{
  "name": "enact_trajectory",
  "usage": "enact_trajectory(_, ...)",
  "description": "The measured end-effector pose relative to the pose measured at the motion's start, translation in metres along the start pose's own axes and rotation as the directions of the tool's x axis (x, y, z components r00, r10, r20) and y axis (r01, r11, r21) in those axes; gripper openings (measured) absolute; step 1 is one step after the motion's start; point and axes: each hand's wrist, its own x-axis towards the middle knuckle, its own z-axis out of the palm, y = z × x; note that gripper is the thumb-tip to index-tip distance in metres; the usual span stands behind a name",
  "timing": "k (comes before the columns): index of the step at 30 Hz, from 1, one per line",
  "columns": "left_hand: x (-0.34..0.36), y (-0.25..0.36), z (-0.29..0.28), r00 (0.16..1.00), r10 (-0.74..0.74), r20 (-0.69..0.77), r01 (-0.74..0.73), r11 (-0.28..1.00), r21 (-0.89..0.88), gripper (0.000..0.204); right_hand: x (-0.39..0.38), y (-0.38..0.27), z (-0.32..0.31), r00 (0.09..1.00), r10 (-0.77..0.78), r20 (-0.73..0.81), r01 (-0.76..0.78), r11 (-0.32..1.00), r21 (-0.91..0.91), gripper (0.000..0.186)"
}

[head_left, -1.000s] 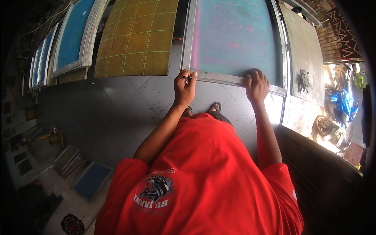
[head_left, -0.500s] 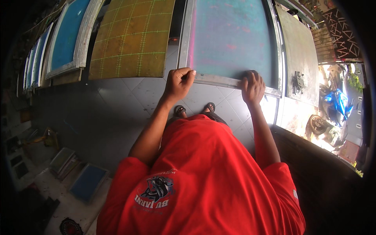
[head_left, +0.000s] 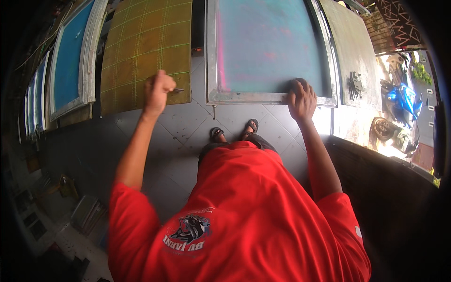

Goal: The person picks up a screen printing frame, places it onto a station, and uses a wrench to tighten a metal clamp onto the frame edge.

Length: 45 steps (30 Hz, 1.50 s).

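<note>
A silk screen with a grey metal frame (head_left: 263, 97) and teal mesh, pink along its left side, lies before me. My right hand (head_left: 303, 99) grips the front bar near the right corner, fingers curled over onto the mesh side. My left hand (head_left: 159, 91) is closed in a fist, slightly blurred, above the front right part of a brown board (head_left: 127, 66) with green grid lines. A small dark tip (head_left: 178, 90) pokes out of this fist; what it belongs to is hidden. Below the screen's front left corner hangs a thin metal bolt (head_left: 214, 113).
Further left are a blue framed screen (head_left: 73, 61) and more frames. A pale board (head_left: 352, 56) with dark marks lies to the right. Beyond it stands a blue motorbike (head_left: 405, 102). A dark ledge (head_left: 376, 164) runs along my right side. Grey floor tiles (head_left: 183, 124) lie underfoot.
My left hand has left the screen's front left corner and swung left over the gridded board. My right hand keeps its grip on the frame. The view has shifted slightly.
</note>
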Motion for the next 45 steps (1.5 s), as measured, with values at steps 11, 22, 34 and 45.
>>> enact_trajectory(11, -0.096, -0.05, 0.081, 0.94, -0.189, -0.284, 0.314, 0.806, 0.502, 0.036, -0.002, -0.002, 0.001, 1.0, 0.023, 0.011, -0.023, 0.999, -0.03, 0.032)
enact_trajectory(22, -0.096, -0.054, 0.109, 0.891, -0.324, -0.318, 0.45, 0.72, 0.528, 0.02, -0.004, 0.003, 0.006, 1.0, 0.004, -0.011, -0.004, 0.999, -0.037, 0.032)
enact_trajectory(34, -0.1, -0.055, 0.111, 0.768, -0.562, -0.308, 0.6, 0.799, 0.037, 0.022, -0.003, 0.003, 0.004, 1.0, 0.003, 0.002, -0.003, 1.0, -0.017, 0.031)
enact_trajectory(45, -0.105, -0.061, 0.11, 0.728, -0.646, -0.228, 0.566, 0.755, -0.331, 0.018, -0.002, -0.001, 0.001, 1.0, -0.003, -0.026, 0.002, 1.0, -0.009, 0.031)
